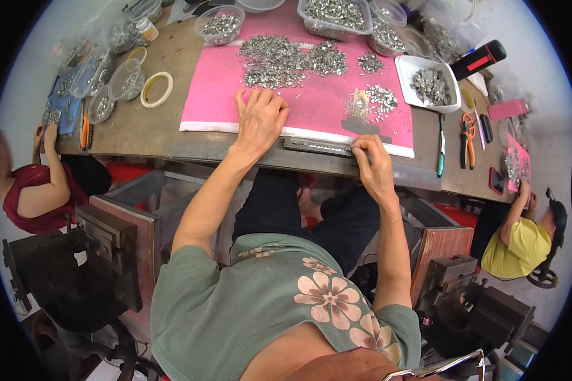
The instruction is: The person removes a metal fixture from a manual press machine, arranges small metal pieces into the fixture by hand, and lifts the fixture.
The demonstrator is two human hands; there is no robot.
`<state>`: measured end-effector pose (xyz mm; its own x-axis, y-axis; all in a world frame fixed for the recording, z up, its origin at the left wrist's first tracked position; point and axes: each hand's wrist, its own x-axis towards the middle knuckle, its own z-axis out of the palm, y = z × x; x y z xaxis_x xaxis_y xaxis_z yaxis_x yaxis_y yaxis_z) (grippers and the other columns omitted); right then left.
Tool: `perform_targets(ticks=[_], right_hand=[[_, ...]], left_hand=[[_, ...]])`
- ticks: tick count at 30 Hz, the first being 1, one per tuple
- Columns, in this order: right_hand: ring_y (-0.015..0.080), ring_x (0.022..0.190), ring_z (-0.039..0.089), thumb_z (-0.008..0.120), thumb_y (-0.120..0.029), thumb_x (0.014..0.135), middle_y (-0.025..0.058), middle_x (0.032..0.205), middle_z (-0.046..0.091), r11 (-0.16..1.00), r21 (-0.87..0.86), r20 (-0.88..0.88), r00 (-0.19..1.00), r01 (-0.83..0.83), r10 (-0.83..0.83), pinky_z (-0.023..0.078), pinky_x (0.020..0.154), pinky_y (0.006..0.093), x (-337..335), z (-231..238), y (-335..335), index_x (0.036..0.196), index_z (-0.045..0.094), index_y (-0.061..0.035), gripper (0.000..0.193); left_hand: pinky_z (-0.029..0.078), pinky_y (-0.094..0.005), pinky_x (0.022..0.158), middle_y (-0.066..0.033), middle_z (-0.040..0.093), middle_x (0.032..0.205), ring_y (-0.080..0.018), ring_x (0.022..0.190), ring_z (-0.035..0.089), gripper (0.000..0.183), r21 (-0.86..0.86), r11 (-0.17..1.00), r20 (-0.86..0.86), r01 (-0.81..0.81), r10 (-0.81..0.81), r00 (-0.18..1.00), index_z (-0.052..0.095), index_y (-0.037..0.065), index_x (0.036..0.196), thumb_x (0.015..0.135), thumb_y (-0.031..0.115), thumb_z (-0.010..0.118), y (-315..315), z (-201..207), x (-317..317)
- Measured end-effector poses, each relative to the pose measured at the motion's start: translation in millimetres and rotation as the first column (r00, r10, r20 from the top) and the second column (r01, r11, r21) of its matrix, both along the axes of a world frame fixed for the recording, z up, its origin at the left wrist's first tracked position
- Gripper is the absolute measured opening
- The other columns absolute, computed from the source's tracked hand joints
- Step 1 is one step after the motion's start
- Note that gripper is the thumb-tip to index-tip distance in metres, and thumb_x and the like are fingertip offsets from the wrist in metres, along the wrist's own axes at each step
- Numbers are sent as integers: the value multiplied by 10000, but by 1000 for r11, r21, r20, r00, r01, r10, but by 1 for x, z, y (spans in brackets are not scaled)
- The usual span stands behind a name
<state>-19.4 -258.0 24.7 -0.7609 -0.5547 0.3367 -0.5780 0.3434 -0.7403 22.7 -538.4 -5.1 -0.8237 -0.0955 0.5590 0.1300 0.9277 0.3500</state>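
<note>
My left hand (260, 120) lies palm down on the pink mat (216, 89), fingers apart, its fingertips by the near edge of a spread of small silvery metal pieces (273, 60). Nothing shows in it, though the underside of its fingers is hidden. At the front edge of the table is a long dark metal bar (318, 147) with a row of small bright pieces along it. My right hand (373, 164) has its fingers curled closed on the right end of this bar.
Thin pins (358, 105) and a small heap of pieces (382, 101) lie right on the mat. Around it stand a white tub (401, 82), orange-handled pliers (468, 143), a green-handled tool (441, 152) and a tape roll (166, 81). People work at both sides (38, 190).
</note>
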Motion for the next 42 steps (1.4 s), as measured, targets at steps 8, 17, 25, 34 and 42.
perform_targets(ticks=[8, 17, 25, 34, 42], right_hand=[[313, 841, 607, 628, 30, 917, 145, 952, 612, 993, -7, -137, 983, 119, -119, 488, 750, 395, 9, -9, -11, 961, 602, 14, 54], [300, 864, 621, 695, 31, 853, 121, 962, 657, 994, -12, -470, 877, 105, -98, 477, 797, 408, 12, -15, -12, 978, 667, -10, 134], [291, 857, 620, 695, -47, 865, 103, 902, 655, 995, 85, -389, 921, 56, -19, 437, 800, 400, -24, 5, -45, 951, 707, -38, 87], [323, 854, 618, 714, -150, 840, 125, 880, 649, 956, 280, -486, 872, 86, 64, 444, 798, 446, -70, -23, -139, 892, 672, -37, 132], [317, 858, 613, 693, -92, 826, 127, 856, 630, 946, 302, -502, 863, 117, 54, 440, 784, 442, -64, -6, -99, 859, 617, -51, 93]], left_hand=[[293, -552, 1036, -47, 593, 901, -254, 949, 563, 56, 39, 999, -10, 27, -27, 1000, 706, 115, 879, 839, 146, 728, -1, -2, -4], [318, -497, 1032, -57, 602, 887, -258, 945, 583, 114, 146, 988, -9, 44, -43, 999, 728, 85, 947, 848, 142, 725, -6, -1, 0], [305, -541, 1050, -32, 606, 892, -239, 931, 593, 86, 94, 995, -39, -25, 28, 999, 712, 94, 877, 840, 161, 752, 9, -2, 1], [305, -530, 1049, -22, 606, 885, -227, 951, 580, 50, 23, 999, -44, 36, -35, 998, 746, 120, 882, 841, 150, 739, 0, 8, 1], [329, -468, 1006, -41, 608, 872, -232, 938, 577, 70, 70, 996, -66, 54, -49, 997, 724, 97, 884, 842, 151, 741, 3, -4, -4]])
